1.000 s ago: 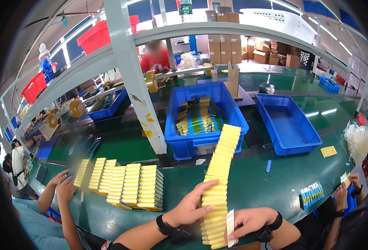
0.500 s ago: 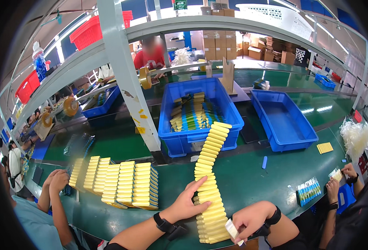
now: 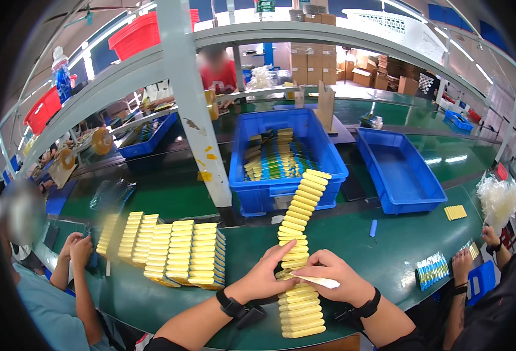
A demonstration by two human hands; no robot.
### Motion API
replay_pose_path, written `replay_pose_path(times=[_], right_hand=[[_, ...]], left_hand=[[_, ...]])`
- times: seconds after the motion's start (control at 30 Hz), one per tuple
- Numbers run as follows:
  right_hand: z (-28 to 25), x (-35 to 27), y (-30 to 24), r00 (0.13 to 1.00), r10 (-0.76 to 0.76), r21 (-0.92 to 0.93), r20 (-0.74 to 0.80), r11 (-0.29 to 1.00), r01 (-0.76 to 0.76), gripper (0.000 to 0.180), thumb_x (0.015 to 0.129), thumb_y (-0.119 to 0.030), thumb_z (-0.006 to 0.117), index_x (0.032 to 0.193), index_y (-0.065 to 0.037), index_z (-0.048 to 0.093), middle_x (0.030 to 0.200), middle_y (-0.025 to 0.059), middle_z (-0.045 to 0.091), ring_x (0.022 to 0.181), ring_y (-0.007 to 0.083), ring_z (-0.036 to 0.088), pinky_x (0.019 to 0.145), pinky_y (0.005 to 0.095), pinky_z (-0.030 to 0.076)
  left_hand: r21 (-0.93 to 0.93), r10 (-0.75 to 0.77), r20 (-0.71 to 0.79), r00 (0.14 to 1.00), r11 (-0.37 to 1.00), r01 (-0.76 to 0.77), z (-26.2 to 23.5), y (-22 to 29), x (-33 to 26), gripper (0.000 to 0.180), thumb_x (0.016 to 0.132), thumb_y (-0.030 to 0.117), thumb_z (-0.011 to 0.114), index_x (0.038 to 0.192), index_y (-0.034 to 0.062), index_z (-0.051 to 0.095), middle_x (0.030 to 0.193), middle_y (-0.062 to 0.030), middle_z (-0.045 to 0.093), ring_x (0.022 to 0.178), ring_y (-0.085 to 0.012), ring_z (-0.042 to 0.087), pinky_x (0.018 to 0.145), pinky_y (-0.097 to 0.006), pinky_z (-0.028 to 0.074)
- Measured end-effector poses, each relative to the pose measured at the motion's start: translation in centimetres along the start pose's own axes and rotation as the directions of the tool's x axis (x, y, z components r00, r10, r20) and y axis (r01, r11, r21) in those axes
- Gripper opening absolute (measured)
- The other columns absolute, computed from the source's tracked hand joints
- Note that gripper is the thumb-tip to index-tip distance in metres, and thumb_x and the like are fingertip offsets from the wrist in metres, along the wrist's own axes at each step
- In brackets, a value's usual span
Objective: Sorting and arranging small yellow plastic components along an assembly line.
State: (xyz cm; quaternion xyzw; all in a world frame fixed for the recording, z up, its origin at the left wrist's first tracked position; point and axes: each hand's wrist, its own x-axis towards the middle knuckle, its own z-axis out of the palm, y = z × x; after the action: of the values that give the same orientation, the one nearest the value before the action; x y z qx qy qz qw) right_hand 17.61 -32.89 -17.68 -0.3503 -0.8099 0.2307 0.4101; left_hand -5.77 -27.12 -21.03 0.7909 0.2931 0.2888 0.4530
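Observation:
A long, bending row of yellow-ended slim packs (image 3: pixel 302 304) runs from the table's near side up to the front rim of a blue bin. My left hand (image 3: pixel 261 278) is closed on the middle of this row, thumb and forefinger around a few packs. Close against it on the right, my right hand (image 3: pixel 337 278) pinches a flat white strip (image 3: pixel 323 282), its kind unclear, across the row. The right fingertips meet the packs beside my left thumb; where they touch is partly hidden. To the left stand several stacks of similar yellow-ended packs (image 3: pixel 176 251).
The blue bin (image 3: pixel 252 190) holds more packs; a shallower blue tray (image 3: pixel 410 205) stands right of it. A grey post (image 3: pixel 191 111) rises behind the stacks. Co-workers' hands (image 3: pixel 79 248) are at the left, others (image 3: pixel 461 266) at the right near a pack group (image 3: pixel 432 272).
My right hand has moved up and left with the white strip, from the row's near end to its middle beside my left hand. The whole view has shifted slightly.

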Motion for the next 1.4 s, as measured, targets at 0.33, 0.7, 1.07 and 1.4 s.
replay_pose_path(times=[0.33,0.7,1.07,1.4], right_hand=[[-2.8,-1.7,2.2,0.946,0.198,0.185,-0.257,0.971,-0.152,0.016,0.090,-0.007,0.075,0.105,-0.006,0.078,0.104,0.0097,0.062,0.094,0.0229,0.063,0.081,0.0338,0.051],[-2.5,-2.8,-0.7,0.935,0.230,0.638,0.271,0.685,-0.353,0.016,0.099,-0.007,0.066,0.108,0.001,0.077,0.108,0.0081,0.076,0.100,0.0169,0.069,0.088,0.0322,0.054],[-3.6,-3.1,-1.3,0.541,-0.148,0.492,0.828,0.655,-0.574,0.022,0.104,-0.013,0.064,0.116,0.003,0.073,0.098,0.0087,0.076,0.086,0.0151,0.070,0.080,0.0293,0.056],[-2.7,-2.1,0.1,0.443,-0.069,0.392,0.894,0.600,-0.698,0.026,0.106,-0.021,0.062,0.109,0.002,0.072,0.086,0.0041,0.072,0.068,0.0098,0.066,0.065,0.0257,0.052]], left_hand=[[-0.082,0.010,-0.011,1.000,0.997,-0.011,1.0,-0.5,-0.1,0.096,0.088,0.021,0.081,0.164,0.0057,0.026,0.154,-0.0200,0.043,0.145,-0.0314,0.040,0.121,-0.039,0.031],[0.030,0.255,0.177,0.951,0.964,-0.264,1.0,4.8,-2.1,0.085,0.095,0.028,0.069,0.165,0.0074,0.026,0.164,-0.0197,0.031,0.153,-0.0377,0.022,0.125,-0.048,0.018],[-0.479,0.017,0.095,0.995,0.877,0.030,1.4,3.0,-0.4,0.079,0.096,0.009,0.070,0.163,0.0036,0.029,0.159,-0.0130,0.039,0.146,-0.0231,0.040,0.120,-0.036,0.033],[-0.110,0.003,0.081,0.997,0.994,0.005,0.7,0.4,0.1,0.095,0.085,0.021,0.084,0.163,0.0080,0.031,0.152,-0.0204,0.043,0.142,-0.0313,0.045,0.119,-0.041,0.038]])
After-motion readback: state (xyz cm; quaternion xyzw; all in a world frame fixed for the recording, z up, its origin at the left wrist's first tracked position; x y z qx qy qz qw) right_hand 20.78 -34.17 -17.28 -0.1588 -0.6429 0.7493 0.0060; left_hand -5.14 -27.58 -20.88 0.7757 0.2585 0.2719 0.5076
